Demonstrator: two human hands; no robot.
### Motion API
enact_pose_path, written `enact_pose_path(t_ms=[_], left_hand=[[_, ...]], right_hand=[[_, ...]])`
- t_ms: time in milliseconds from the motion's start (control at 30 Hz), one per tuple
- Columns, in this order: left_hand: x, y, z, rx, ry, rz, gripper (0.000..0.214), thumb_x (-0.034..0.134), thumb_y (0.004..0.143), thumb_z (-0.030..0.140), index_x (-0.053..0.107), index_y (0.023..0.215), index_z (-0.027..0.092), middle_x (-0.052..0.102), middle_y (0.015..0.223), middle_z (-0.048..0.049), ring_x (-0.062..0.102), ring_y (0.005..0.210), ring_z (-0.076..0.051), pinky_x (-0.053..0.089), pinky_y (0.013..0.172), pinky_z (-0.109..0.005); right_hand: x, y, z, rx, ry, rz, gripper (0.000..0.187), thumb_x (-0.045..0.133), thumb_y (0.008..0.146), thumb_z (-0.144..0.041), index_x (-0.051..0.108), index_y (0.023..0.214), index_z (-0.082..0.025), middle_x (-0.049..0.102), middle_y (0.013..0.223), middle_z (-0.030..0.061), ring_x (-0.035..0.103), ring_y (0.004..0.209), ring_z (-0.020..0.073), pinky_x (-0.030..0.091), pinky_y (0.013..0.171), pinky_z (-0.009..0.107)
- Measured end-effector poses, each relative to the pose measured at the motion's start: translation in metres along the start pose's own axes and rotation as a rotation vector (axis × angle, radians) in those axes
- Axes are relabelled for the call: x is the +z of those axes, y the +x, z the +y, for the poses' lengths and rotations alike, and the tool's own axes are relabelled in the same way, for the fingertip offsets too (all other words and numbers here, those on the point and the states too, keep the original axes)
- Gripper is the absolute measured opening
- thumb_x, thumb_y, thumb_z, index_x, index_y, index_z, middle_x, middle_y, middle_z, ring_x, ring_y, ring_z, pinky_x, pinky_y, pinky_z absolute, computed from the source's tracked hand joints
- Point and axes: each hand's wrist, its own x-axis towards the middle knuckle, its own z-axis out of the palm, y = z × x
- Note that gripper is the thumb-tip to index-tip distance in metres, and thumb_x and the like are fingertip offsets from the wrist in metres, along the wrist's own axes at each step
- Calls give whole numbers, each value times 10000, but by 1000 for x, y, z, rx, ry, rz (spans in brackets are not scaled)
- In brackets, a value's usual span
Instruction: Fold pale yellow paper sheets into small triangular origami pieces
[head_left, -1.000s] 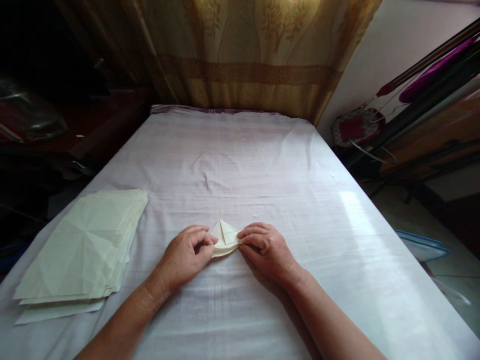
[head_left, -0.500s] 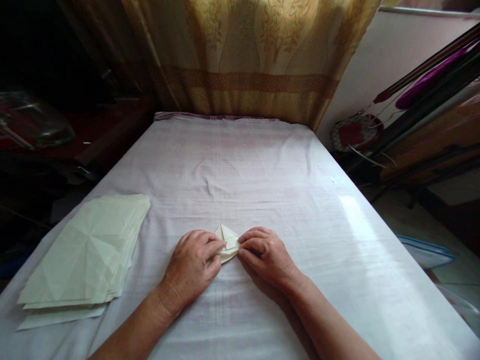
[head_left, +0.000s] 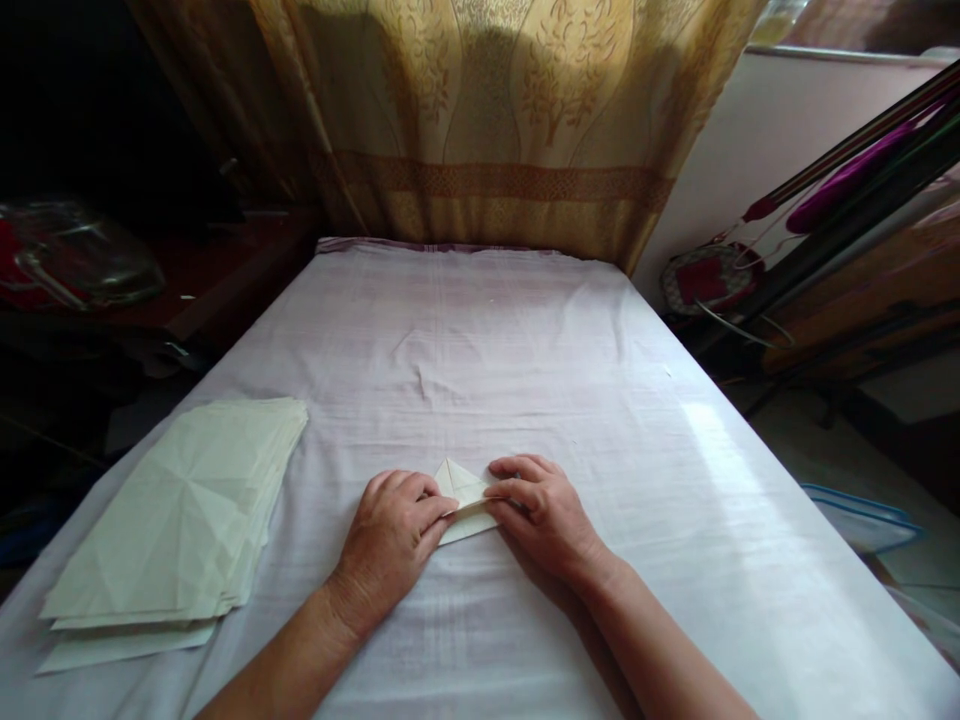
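Folded paper (head_left: 468, 490), one piece, pale cream: lying near the viewer, at 6 o'clock from the middle of the view, a peaked fold pointing toward 12 and a lower flap showing toward 6. Left hand (head_left: 396, 520): grasping the paper's 9 o'clock edge between thumb and fingers. Right hand (head_left: 546, 512): pinching the 3 o'clock edge with thumb and forefinger, the other fingers curling loosely.

Taking the folded paper as centre: paper stack (head_left: 161, 520), creased, edges uneven, resting well apart at 9 o'clock. Sheet (head_left: 450, 380), pale with faint stripes, wrinkling beneath everything. Curtain (head_left: 487, 130), gold with tree patterns, hanging at 12. Bag (head_left: 709, 278), red and patterned, sitting at 2. Clear plastic item (head_left: 862, 520), blue-edged, showing at 3.
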Motion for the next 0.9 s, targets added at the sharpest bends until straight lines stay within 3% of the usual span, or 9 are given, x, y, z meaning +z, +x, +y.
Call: enact_pose_path(t_ms=[167, 400, 900], left_hand=[[-1, 2, 0, -57, 40, -23, 42, 671, 888, 229, 697, 910, 253, 686, 821, 20, 590, 835, -194, 390, 820, -368], [2, -3, -3, -9, 167, 85, 200, 633, 916, 242, 637, 1112, 199, 713, 913, -17, 612, 845, -214, 410, 828, -378], [1, -4, -4, -86, 319, 23, 252, 584, 944, 280, 633, 1181, 210, 719, 915, -42, 614, 841, -232, 415, 814, -389]], right_hand=[[-1, 2, 3, 91, 3, -5, 71, 689, 841, -216, 724, 794, -256, 715, 1092, 33, 630, 1013, 232, 445, 890, 407], [3, 3, -6, 153, -14, 53, 156, 632, 848, -220, 618, 693, -219, 709, 1096, 51, 618, 1032, 241, 422, 912, 419], [8, 2, -13, 247, -115, 97, 167, 642, 828, -236, 571, 677, -229, 700, 1141, 57, 585, 1100, 271, 385, 946, 450]])
